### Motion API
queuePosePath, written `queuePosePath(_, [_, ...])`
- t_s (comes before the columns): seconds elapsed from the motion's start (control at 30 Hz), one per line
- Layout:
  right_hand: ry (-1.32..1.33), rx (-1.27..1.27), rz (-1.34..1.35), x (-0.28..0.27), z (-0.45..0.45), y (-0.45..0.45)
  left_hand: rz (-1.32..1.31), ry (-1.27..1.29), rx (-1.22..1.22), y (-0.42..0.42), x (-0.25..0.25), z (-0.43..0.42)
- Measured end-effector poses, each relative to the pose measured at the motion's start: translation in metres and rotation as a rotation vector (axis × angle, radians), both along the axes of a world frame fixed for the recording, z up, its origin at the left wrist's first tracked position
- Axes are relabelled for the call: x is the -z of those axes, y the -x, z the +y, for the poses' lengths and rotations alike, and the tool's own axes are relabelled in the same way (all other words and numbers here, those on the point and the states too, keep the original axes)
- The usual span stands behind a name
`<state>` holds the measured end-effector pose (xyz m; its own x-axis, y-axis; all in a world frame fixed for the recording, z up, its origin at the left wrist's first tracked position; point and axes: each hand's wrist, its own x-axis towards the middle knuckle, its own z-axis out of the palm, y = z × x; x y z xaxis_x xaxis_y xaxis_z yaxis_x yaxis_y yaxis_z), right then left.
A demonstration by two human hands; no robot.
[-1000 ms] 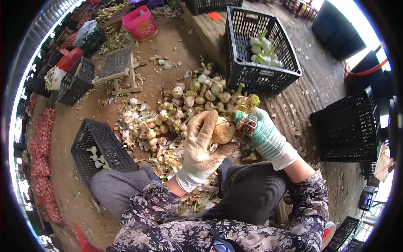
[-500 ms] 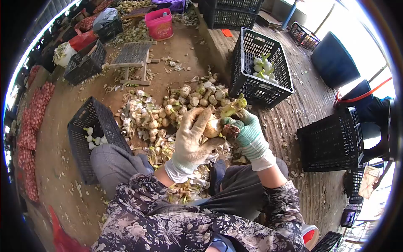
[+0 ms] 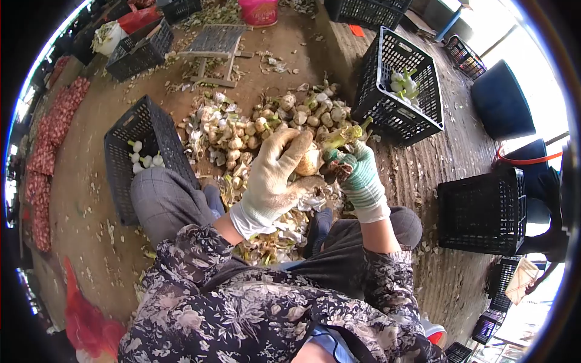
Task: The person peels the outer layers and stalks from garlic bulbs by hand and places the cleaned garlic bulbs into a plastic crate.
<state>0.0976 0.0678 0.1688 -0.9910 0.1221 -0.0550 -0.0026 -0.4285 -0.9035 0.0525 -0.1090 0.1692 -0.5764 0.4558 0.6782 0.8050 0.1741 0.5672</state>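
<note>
My left hand (image 3: 275,175), in a cream glove, is closed round a garlic bulb (image 3: 310,161) with yellowish-brown skin. A thick pale-green stem (image 3: 344,137) sticks out from the bulb towards the upper right. My right hand (image 3: 361,181), in a green-and-white striped glove, is closed against the bulb's stem side. Something dark reddish-brown (image 3: 340,167) shows at its curled fingers; I cannot tell whether it belongs to the glove. Below and beyond both hands lies a heap of unpeeled garlic bulbs (image 3: 242,130) amid loose skins (image 3: 281,239).
Cleaned white bulbs lie in the black crate (image 3: 148,112) by my left knee and in another black crate (image 3: 399,118) at the upper right. A low wooden stool (image 3: 215,41) stands beyond the heap. An upended black crate (image 3: 481,212) and blue tubs (image 3: 499,100) are right.
The view has tilted and shifted, so the surroundings sit higher and slightly right. Both hands keep hold of the same bulb, and its stem points more to the right.
</note>
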Motion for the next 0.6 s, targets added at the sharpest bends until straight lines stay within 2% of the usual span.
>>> queuePosePath(0.03, [-0.036,0.020,0.031,0.000,-0.002,-0.001,0.017,-0.057,0.007,0.000,-0.002,0.002])
queuePosePath(0.13, [-0.180,0.053,0.079,0.000,-0.006,-0.002,-0.935,-0.455,0.305,-0.004,0.000,0.001])
queuePosePath(0.17, [-0.248,0.044,0.057,0.005,-0.004,-0.001,-1.159,-0.555,0.385,0.000,-0.004,-0.001])
queuePosePath(0.2, [-0.316,0.034,0.041,0.011,-0.003,0.001,-1.284,-0.561,0.499,0.009,0.005,-0.003])
queuePosePath(0.27, [-0.209,0.019,0.028,0.023,-0.003,0.002,-1.522,-0.680,0.512,0.006,0.015,-0.004])
queuePosePath(0.33, [-0.209,-0.012,-0.066,0.020,-0.010,0.004,-1.062,-0.490,0.204,0.003,0.031,0.002])
queuePosePath(0.4, [-0.198,0.025,-0.111,0.030,-0.017,0.003,-0.974,-0.444,0.138,-0.002,0.041,0.005])
queuePosePath(0.43, [-0.274,0.031,-0.045,0.031,-0.018,0.001,-0.931,-0.420,0.102,-0.005,0.043,0.007])
queuePosePath(0.47, [-0.349,0.038,0.024,0.031,-0.020,-0.001,-0.527,-0.059,-0.215,-0.011,0.043,0.007])
queuePosePath(0.53, [-0.496,0.060,0.172,0.023,-0.021,-0.004,-1.216,-0.455,0.246,-0.002,0.029,-0.011])
queuePosePath(0.57, [-0.255,-0.005,-0.014,0.009,-0.017,-0.010,-1.478,-0.704,0.458,-0.003,0.018,-0.013])
queuePosePath(0.6, [-0.102,-0.053,0.102,0.011,-0.013,-0.009,-1.593,-0.584,0.663,0.003,0.020,-0.022])
